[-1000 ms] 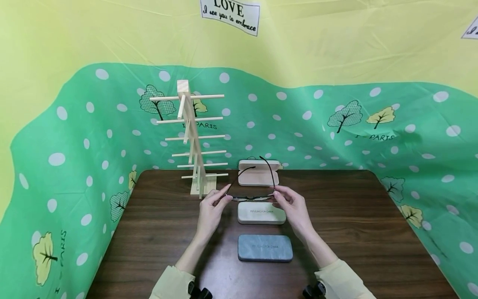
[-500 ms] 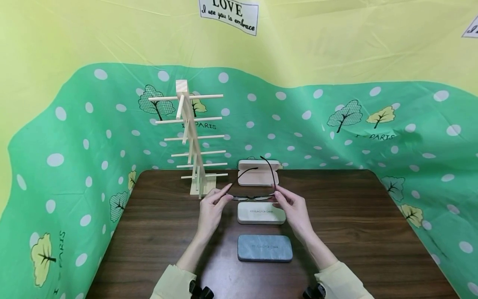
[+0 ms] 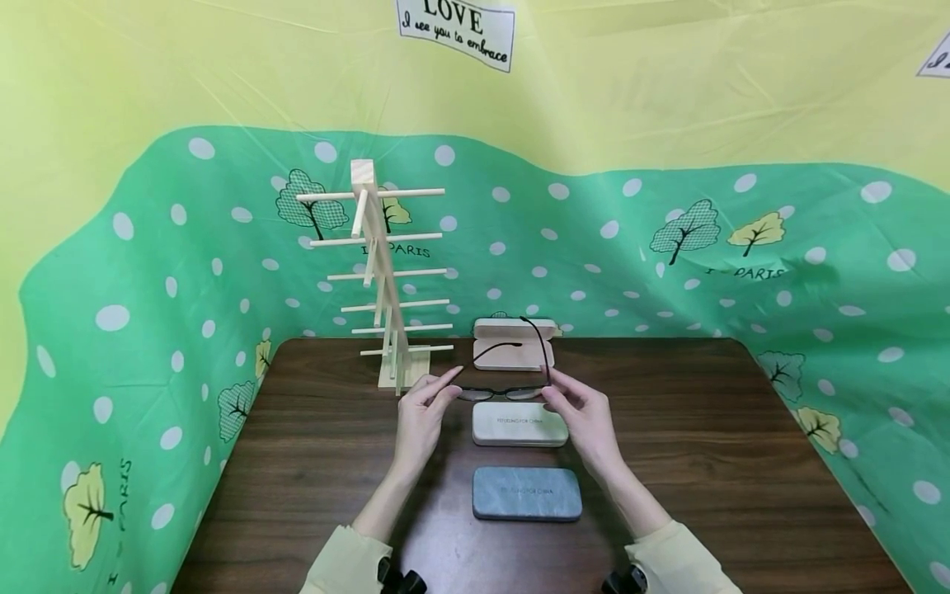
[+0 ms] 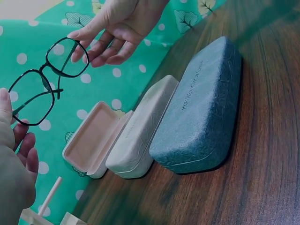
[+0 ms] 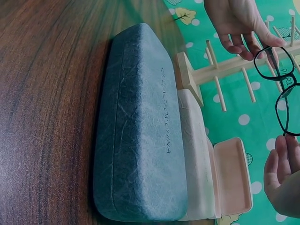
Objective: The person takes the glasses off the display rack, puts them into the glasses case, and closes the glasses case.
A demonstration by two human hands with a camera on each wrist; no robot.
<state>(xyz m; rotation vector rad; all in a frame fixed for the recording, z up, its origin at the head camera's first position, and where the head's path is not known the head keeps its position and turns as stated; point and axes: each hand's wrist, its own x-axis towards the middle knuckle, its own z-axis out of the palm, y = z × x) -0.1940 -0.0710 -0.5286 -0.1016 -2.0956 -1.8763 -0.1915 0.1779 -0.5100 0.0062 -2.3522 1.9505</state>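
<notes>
Black-framed eyeglasses (image 3: 490, 390) hang in the air between both hands, temples unfolded and pointing toward the back. My left hand (image 3: 423, 425) pinches the left hinge corner between thumb and fingers. At the opposite corner, my right hand (image 3: 588, 415) pinches the frame the same way. Both lenses of the glasses (image 4: 68, 57) show in the left wrist view. Beneath them a closed white glasses case (image 3: 519, 424) lies on the table. Nearer the front is a closed blue-grey glasses case (image 3: 527, 493). Behind, an open case with pink lining (image 3: 508, 355) stands with its lid up.
A wooden peg rack (image 3: 386, 280) with several pairs of rods stands at the back left of the dark wooden table (image 3: 712, 462). Its rods carry no glasses. Behind the table hangs a green and yellow printed cloth (image 3: 594, 223).
The glasses have tilted slightly: their temple tips have dropped a little and the lenses face me more. Both hands have barely shifted and keep their hold. The cases and rack stay put.
</notes>
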